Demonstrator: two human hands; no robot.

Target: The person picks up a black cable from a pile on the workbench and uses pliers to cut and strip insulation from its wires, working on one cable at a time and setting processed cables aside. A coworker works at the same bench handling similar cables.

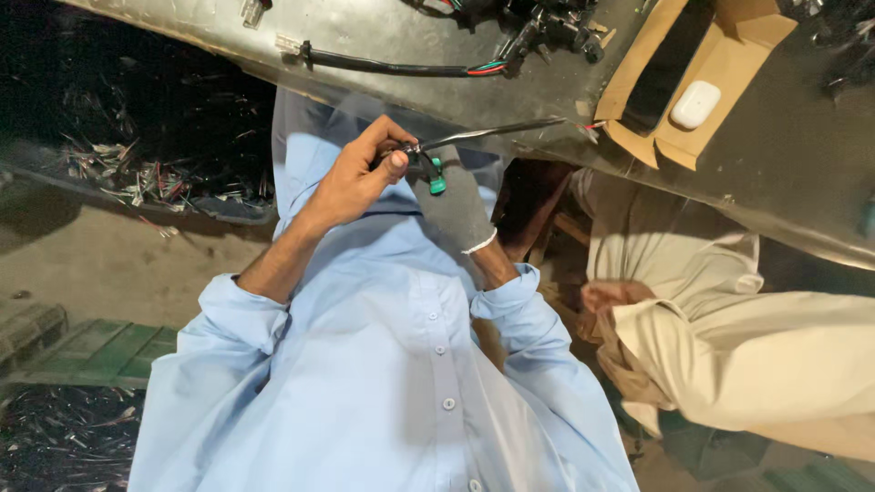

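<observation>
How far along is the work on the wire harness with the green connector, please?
Done, seemingly: one black-sleeved cable with coloured wires lies on the workbench. In hand: the left hand and gloved right hand pinch a black cable at its green connector. Left: black connectors lie untouched on the workbench.

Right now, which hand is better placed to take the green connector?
Probably the right hand: gloved, it lies against the green connector, while the left hand is busy pinching the black cable.
</observation>
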